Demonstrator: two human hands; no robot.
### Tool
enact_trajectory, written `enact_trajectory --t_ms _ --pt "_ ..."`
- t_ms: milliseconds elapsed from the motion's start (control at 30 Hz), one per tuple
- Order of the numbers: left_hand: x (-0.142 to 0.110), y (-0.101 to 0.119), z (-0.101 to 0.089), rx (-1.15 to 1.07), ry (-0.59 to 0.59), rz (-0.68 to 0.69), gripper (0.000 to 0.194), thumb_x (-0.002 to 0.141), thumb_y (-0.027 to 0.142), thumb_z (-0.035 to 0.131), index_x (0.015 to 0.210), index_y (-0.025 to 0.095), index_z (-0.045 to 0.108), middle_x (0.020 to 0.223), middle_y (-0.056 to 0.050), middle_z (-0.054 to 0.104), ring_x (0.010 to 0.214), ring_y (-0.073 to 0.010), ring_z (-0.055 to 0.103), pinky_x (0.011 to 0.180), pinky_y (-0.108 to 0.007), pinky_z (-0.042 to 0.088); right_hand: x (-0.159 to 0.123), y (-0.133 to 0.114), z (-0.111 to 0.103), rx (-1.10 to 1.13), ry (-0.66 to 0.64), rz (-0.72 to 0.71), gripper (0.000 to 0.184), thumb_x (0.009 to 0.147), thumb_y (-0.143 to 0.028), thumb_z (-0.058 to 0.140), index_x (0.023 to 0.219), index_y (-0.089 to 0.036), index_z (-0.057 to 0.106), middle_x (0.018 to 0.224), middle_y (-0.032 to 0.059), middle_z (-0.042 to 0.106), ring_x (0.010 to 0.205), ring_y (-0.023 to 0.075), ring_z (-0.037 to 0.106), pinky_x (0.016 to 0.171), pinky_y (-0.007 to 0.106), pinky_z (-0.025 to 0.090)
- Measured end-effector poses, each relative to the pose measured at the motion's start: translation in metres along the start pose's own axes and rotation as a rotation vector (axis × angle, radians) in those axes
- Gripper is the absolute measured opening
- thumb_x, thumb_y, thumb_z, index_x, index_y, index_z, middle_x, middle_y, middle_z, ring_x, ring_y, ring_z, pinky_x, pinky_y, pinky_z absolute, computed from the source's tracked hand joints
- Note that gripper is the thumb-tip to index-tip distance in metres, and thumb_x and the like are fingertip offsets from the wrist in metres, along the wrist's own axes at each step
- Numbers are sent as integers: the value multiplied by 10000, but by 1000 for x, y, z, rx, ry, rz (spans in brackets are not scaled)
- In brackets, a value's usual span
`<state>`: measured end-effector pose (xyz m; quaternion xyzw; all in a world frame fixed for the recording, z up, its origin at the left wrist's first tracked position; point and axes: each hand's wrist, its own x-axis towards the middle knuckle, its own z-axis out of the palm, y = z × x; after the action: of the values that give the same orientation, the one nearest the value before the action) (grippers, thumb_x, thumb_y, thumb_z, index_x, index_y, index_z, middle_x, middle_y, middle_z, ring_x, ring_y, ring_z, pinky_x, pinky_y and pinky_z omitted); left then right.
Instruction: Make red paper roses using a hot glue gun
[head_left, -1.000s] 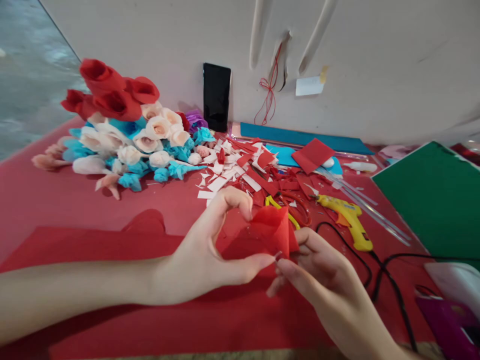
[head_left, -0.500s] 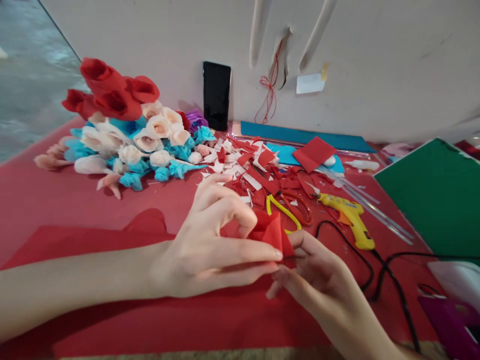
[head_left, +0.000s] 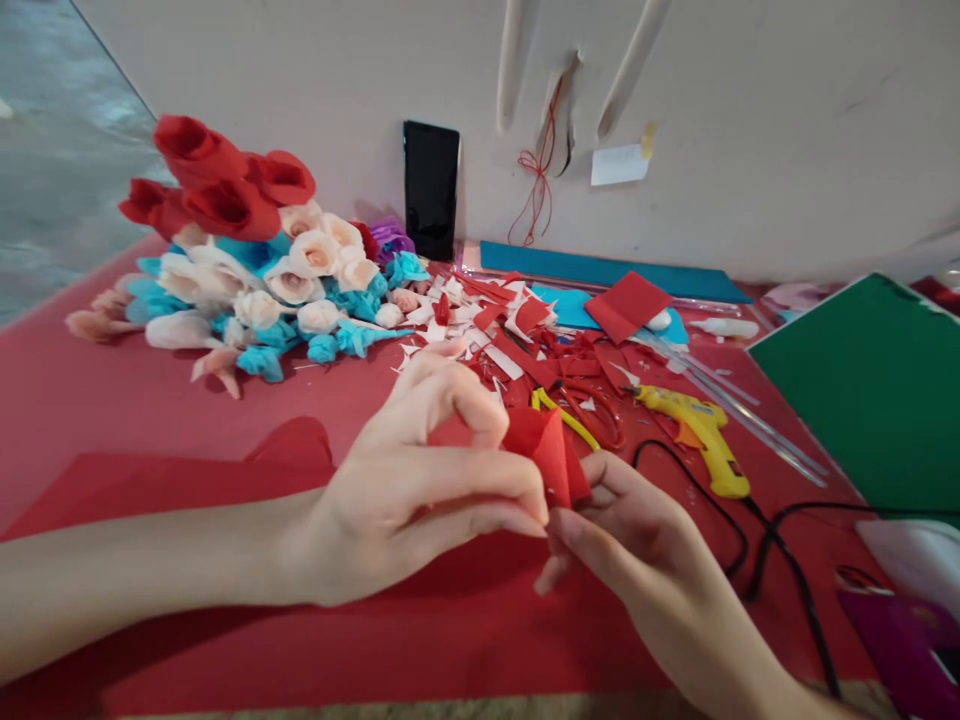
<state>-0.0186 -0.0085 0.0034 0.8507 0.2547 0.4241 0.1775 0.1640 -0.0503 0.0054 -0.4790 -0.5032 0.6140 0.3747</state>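
Observation:
Between my two hands is a folded, cupped piece of red paper (head_left: 553,462), shaped like a flower in part. My left hand (head_left: 420,485) reaches in from the left, its thumb and fingers closed on the paper's near left side. On the lower right, my right hand (head_left: 637,545) pinches the base of the same piece between thumb and fingers. Part of the paper is hidden behind my left fingers. Just beyond lie yellow-and-red handled pliers (head_left: 574,415). Flat red paper (head_left: 172,490) lies under my left forearm.
Paper flowers (head_left: 300,270) in red, cream and blue are heaped at the back left. Scraps (head_left: 487,330) fill the middle. A yellow glue gun (head_left: 697,430) with a black cord (head_left: 787,570) lies right, near a green board (head_left: 870,400). A phone (head_left: 432,190) leans on the wall.
My left fingertips have drawn back slightly to the left and curled, baring more of the paper's folded front. My right thumb now presses on the paper's base.

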Motion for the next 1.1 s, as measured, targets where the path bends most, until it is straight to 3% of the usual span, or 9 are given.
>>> enact_trajectory --t_ms 133,267,367,667,833,933,1100 --pt "1 -3 -1 -31 -2 -3 128 846 252 509 768 222 605 738 3 392 741 -136 412 805 -309 368 0 1 -1 21 27 -23 124 789 -214 559 730 -196 451 693 -17 472 616 93 478 505 170 520" --pt "-1 -7 0 84 -2 109 41 787 268 600 790 257 639 682 7 413 753 -152 415 807 -316 375 0 1 0 7 6 0 104 797 -227 554 750 -196 466 710 -13 497 617 92 500 524 175 524" --pt "-1 -8 2 168 10 177 81 731 250 662 813 249 657 645 7 441 736 -155 419 863 -333 363 -1 1 1 -7 -28 13 91 807 -247 541 767 -196 476 735 -8 525 628 93 523 536 176 524" --pt "0 -9 7 284 91 235 94 774 207 601 758 262 675 569 19 482 682 -143 430 991 -386 319 -2 6 1 -77 -24 24 117 792 -254 556 772 -199 454 727 -15 523 599 87 539 536 174 506" --pt "-2 -6 12 304 100 192 126 733 155 633 655 254 644 566 35 488 657 -128 424 1009 -376 300 -1 5 3 -79 8 30 140 773 -256 569 740 -195 447 713 -13 518 580 88 539 495 169 495" --pt "-3 -6 11 275 59 183 99 737 141 608 700 232 617 642 17 511 712 -138 465 982 -392 329 2 5 1 -49 23 -6 127 779 -266 558 747 -192 460 720 1 523 636 111 543 505 188 520" --pt "-1 -9 4 56 50 55 108 791 117 520 784 221 546 820 -15 592 812 -151 513 876 -382 423 4 9 -7 -9 102 -9 152 794 -297 568 799 -193 456 677 -34 494 580 86 542 522 189 525"
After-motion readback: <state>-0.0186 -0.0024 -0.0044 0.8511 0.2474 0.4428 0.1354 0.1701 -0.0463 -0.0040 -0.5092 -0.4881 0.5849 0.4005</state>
